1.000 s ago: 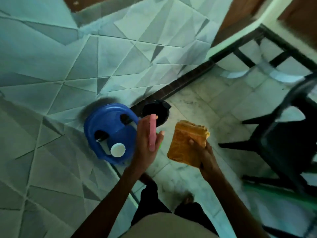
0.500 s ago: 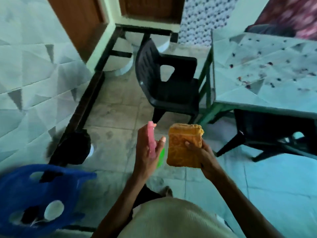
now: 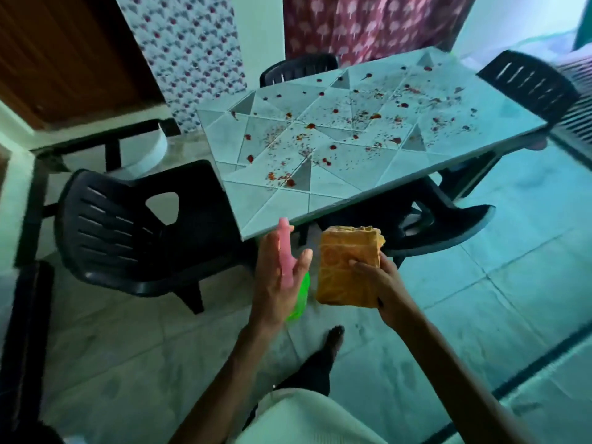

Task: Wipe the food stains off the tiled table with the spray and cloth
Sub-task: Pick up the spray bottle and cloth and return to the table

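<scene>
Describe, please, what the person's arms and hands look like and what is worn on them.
Both arms are bare from the frame's lower edge to the wrist: no sleeves reach the forearms. The left hand and right hand wear no gloves, and no watch, bracelet or ring shows. A pale cream garment covers the body below the arms.

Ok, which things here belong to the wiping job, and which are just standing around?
For the job: spray bottle held in the left hand; orange cloth gripped by the right hand; tiled table with its red stains.

Just standing around: black chairs; patterned curtain; wooden door.
</scene>
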`<state>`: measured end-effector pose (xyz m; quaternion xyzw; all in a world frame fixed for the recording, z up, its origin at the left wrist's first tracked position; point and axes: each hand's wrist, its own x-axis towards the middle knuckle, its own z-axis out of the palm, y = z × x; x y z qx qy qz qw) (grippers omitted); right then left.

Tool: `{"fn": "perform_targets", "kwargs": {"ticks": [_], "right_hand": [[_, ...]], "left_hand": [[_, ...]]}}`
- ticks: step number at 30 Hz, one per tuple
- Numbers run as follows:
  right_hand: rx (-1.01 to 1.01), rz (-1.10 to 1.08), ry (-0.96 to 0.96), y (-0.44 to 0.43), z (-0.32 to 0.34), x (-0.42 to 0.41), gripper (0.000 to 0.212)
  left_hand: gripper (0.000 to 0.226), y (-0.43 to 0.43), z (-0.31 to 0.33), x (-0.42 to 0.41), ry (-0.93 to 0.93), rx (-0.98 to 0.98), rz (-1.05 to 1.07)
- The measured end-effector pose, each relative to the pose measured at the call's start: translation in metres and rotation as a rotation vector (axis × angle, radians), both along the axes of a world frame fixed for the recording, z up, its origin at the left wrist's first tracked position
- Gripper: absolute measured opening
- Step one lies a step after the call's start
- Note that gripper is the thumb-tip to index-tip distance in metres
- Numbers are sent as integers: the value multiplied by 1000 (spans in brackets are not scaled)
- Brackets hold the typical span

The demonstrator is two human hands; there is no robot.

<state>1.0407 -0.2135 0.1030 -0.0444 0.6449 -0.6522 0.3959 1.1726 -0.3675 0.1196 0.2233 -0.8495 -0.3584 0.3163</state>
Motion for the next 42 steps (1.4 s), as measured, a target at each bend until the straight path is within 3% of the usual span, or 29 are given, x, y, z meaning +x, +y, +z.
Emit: {"fn": "perform_targets", "kwargs": {"ticks": [8, 16, 32, 38, 42], "right_hand": [[15, -150, -28, 26, 16, -155, 29], [11, -162, -60, 61, 13, -306, 33], [-61, 230, -67, 159, 22, -627, 48], [-64, 332, -62, 132, 22, -728, 25], [-50, 413, -63, 100, 18, -795, 24]], "left_hand": [[64, 9, 30, -184, 16, -18, -124], [61, 43, 36, -334, -6, 78, -100], [70, 178, 40, -605, 13, 74, 202], [72, 188, 30, -685, 37, 150, 299], [68, 172, 20, -739, 91, 257, 417]]}}
